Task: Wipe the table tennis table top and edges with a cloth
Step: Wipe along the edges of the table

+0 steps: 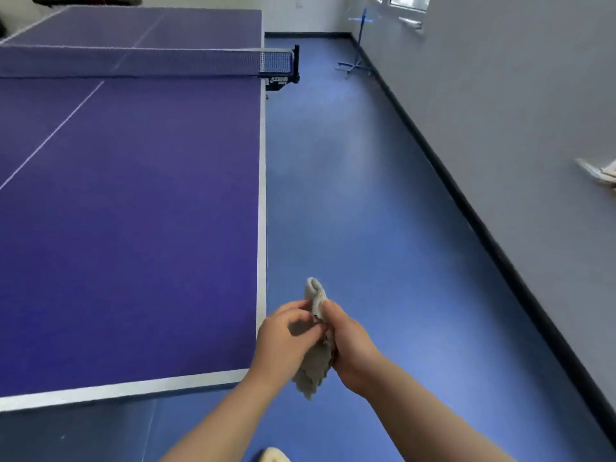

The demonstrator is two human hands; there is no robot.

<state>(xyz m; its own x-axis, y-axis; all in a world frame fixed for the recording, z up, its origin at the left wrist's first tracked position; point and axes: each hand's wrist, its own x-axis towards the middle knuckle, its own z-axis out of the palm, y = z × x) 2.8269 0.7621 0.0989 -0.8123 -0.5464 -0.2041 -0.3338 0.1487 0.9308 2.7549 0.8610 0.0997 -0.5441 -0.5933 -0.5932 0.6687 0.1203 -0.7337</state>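
A purple-blue table tennis table (133,211) with white edge lines fills the left half of the head view. Its net (133,61) crosses it at the back. Just off the table's near right corner, both my hands hold a crumpled grey cloth (316,358) in the air above the floor. My left hand (283,338) pinches the cloth from the left. My right hand (350,341) grips it from the right, and a fold of cloth sticks up above the fingers.
Blue floor (366,195) runs along the table's right side to a grey wall (516,111) with a dark skirting. A blue stand (358,58) is at the far end by the wall. The net clamp (283,75) juts past the table's side edge.
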